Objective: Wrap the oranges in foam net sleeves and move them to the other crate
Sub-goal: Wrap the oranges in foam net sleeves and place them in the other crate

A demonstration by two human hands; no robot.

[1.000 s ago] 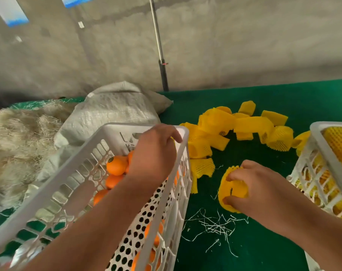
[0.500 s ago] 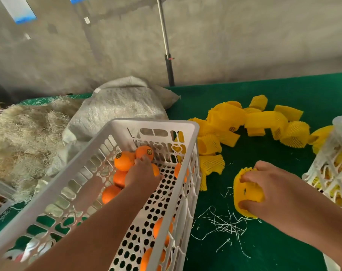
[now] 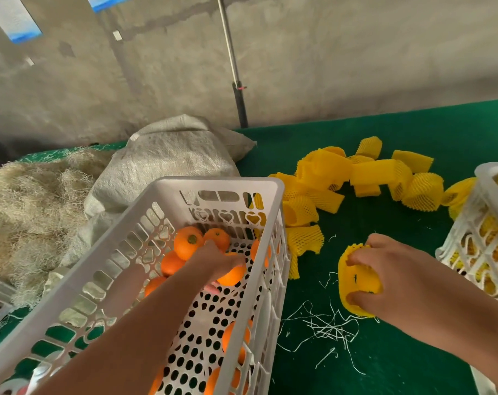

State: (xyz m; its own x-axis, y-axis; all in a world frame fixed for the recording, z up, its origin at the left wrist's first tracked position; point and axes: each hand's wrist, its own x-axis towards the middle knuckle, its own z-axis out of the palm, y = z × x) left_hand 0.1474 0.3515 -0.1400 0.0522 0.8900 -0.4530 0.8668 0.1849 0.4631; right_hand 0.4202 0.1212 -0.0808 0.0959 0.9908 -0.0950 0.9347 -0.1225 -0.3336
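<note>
A white perforated crate [image 3: 222, 182] stands at my left with several bare oranges in it. My left hand [image 3: 213, 263] reaches down inside and its fingers curl round one orange [image 3: 233, 276] near the far end. Two more oranges [image 3: 187, 245] lie just beyond it. My right hand [image 3: 384, 277] holds a yellow foam net sleeve [image 3: 356, 283] spread open over the green table. A second white crate [image 3: 481, 246] at the right edge holds oranges wrapped in yellow sleeves.
A loose heap of yellow foam sleeves [image 3: 364, 175] lies on the green table [image 3: 384, 366] behind my right hand. White foam shreds [image 3: 324, 329] litter the cloth near me. A grey woven sack [image 3: 170, 163] and a straw pile [image 3: 28, 201] sit behind the left crate.
My left hand went from the crate's far rim down into the crate and closed round an orange. My right hand kept hold of the sleeve, staying over the table.
</note>
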